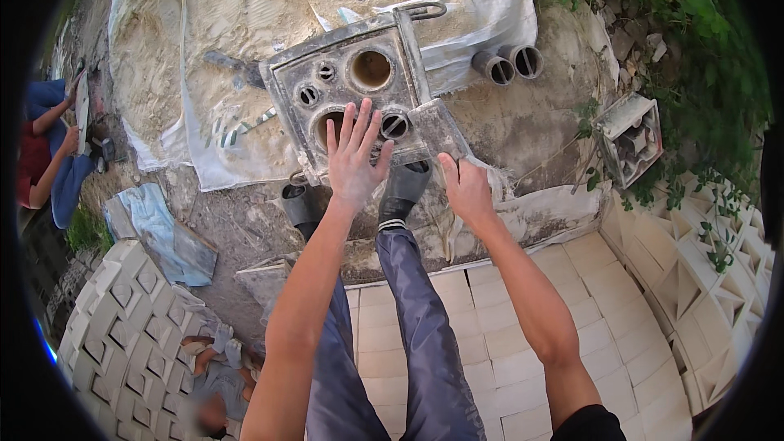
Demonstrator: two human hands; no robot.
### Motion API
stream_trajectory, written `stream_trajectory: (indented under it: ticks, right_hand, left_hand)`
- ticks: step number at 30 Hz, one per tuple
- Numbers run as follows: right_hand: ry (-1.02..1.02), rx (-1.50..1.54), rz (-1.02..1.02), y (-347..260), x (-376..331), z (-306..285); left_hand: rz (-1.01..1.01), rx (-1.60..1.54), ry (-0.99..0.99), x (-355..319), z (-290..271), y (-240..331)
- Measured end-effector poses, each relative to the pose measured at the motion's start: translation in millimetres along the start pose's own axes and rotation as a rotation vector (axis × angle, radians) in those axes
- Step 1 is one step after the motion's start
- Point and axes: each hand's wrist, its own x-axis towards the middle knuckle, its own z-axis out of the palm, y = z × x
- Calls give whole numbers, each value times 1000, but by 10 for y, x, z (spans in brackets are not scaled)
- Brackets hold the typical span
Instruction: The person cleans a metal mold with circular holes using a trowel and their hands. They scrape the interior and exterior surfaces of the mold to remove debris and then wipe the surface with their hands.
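A dusty metal mould [353,61] with large and small round holes lies in front of me, a bent handle at its far right corner. Over its near side is my left hand [356,163], fingers stretched out and spread, partly hiding the holes; whether the palm touches the mould I cannot tell. My right hand [469,190] is closed at the near edge of a flat grey plate [438,127], which overlaps the mould's near right corner. Crossbars show inside the small holes. My dark shoes [406,182] stand just below the mould.
Pale sand [237,24] covers a white sheet [196,151] beyond the mould. Two dark tubes [513,64] stand to the right, near a box-shaped metal frame [630,139]. Pale patterned blocks [122,335] are stacked at lower left and right. Two other people sit at left.
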Motion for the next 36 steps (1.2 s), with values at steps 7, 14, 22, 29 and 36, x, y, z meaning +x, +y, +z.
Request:
stream_trajectory:
  ticks: [7,14,22,29,36]
  right_hand:
    - [293,36,245,340,-62,423]
    - [396,-49,98,1453,679,1124]
    - [505,98,95,905,638,809]
    - [231,9,-501,-510,116,310]
    - [-117,-588,-570,-812,315,296]
  left_hand:
    - [10,-13,16,-74,-36,-78]
    - [41,-53,44,-8,59,19]
    - [31,-51,-14,-25,-27,-59]
    - [27,-43,-148,36,-316,-48]
    - [-185,56,24,95,-428,-198]
